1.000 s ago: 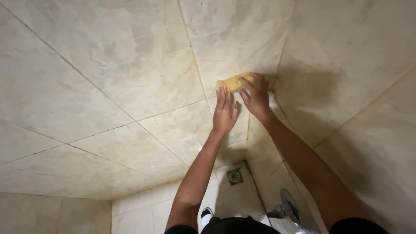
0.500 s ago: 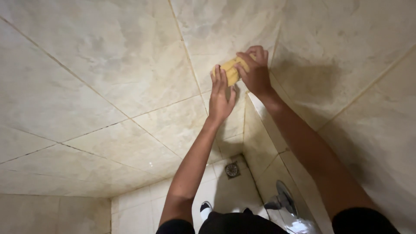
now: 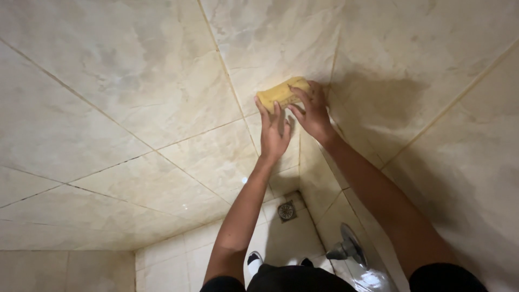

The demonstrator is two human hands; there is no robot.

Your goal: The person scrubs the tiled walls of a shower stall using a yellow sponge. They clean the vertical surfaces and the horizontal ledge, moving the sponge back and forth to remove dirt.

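A yellow sponge, block-shaped, is pressed flat against a beige marbled tiled wall, close to the inside corner where two walls meet. The right hand covers the sponge's right end, fingers curled over it and grasping it; that end of the sponge is hidden under the fingers. The left hand sits just below the sponge with fingers spread and straight, its fingertips touching the sponge's lower left edge; the hand lies open against the wall, holding nothing. Whether its palm touches the tile cannot be made out.

Both bare forearms run down and away from the sponge toward the bottom of the frame, where dark short sleeves are cut off by the edge. A dark shadow lies on the wall just to the right of the grasping hand.

Far below the hands, between the two arms, a small round floor drain shows in pale floor tiles. To the right of the drain, under the right arm, a metal fitting with a round plate sticks out from the wall; its exact kind is hard to tell. Near the bottom edge, a dark and white shoe tip peeks out, mostly hidden by the person's dark clothing
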